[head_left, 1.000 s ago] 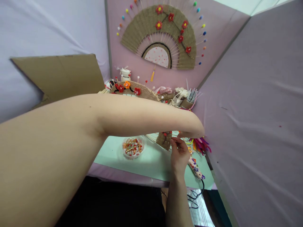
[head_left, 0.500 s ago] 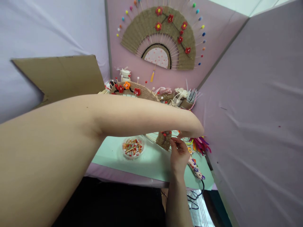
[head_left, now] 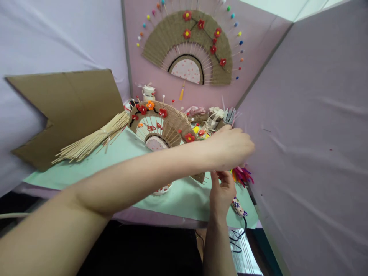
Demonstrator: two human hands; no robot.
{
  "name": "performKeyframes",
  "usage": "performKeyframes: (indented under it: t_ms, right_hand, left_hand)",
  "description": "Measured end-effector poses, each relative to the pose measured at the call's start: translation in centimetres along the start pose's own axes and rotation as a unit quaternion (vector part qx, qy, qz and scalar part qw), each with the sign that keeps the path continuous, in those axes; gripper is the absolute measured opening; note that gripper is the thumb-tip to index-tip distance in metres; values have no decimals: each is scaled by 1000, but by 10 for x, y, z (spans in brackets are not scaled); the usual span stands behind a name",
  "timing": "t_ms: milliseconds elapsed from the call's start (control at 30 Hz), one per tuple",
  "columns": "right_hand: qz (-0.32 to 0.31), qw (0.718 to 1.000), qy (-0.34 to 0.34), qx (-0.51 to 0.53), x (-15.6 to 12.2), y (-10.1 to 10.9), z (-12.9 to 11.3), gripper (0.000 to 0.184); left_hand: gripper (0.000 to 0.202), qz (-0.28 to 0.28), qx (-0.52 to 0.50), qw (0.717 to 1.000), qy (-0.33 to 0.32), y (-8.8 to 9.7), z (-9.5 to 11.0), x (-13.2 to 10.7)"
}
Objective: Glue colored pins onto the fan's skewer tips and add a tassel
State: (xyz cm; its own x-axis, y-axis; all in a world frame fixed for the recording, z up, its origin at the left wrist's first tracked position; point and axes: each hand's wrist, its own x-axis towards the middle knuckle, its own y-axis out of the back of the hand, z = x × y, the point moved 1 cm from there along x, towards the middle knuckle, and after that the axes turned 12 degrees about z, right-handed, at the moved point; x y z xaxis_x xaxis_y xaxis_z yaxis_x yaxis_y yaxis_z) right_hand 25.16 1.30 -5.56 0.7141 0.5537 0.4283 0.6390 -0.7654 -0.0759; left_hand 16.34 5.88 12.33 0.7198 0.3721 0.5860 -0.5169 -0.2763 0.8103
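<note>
A brown fan (head_left: 175, 119) with thin sticks, red and orange flowers and bead tips lies on the table, partly covered by my left forearm. My left hand (head_left: 234, 147) reaches across from the left, over the fan's right side. Its fingers curl down out of sight, and what they hold is hidden. Just below, my right hand (head_left: 222, 193) is beside the fan's lower right end. Its thumb and fingers are drawn together, but anything between them is too small to make out. A clear bowl of beads (head_left: 162, 190) shows only partly beneath my left forearm.
A bundle of thin sticks (head_left: 89, 142) lies at left before a folded cardboard sheet (head_left: 74, 99). Colourful pipe cleaners (head_left: 243, 175) and a flower-patterned tool handle (head_left: 239, 207) with a black cord lie at right. A larger fan (head_left: 161, 42) hangs on the back wall.
My left forearm has lowered, and its hand has risen into view, uncovering the fan and stick bundle. My right hand has shifted slightly right, away from the fan's end.
</note>
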Motion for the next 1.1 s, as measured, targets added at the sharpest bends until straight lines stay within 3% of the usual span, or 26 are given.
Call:
performKeyframes:
  t_ms: [100, 167, 233, 300, 367, 433, 600, 867, 1100]
  right_hand:
    - [24, 999, 27, -1, 2, 0, -5, 26]
    - [24, 999, 34, -1, 4, -1, -9, 25]
    - [28, 999, 36, 9, 5, -3, -11, 23]
    - [28, 999, 38, 12, 6, -4, -12, 22]
    - [18, 999, 36, 5, 7, -4, -12, 22]
    - [5, 1000, 28, -2, 8, -4, -11, 23]
    - [-11, 999, 29, -26, 8, -5, -10, 23]
    - [5, 999, 36, -28, 6, -7, -12, 24]
    - [10, 999, 34, -29, 7, -8, -10, 22]
  left_hand:
    - [18, 81, -86, 989, 86, 9, 22, -50]
    - [22, 156, -211, 951, 163, -6, 37, -88]
    - [17, 188, -309, 897, 253, -34, 47, -121]
    - [12, 197, -370, 824, 381, -66, 50, -142]
    - [14, 220, -409, 749, 473, -91, 47, -150]
    - [18, 247, -415, 716, 504, -105, 45, -150]
    - [43, 313, -331, 729, 511, -112, 46, -153]
    - [71, 337, -292, 755, 480, -134, 45, -164]
    - [72, 356, -335, 734, 471, -135, 35, -161]
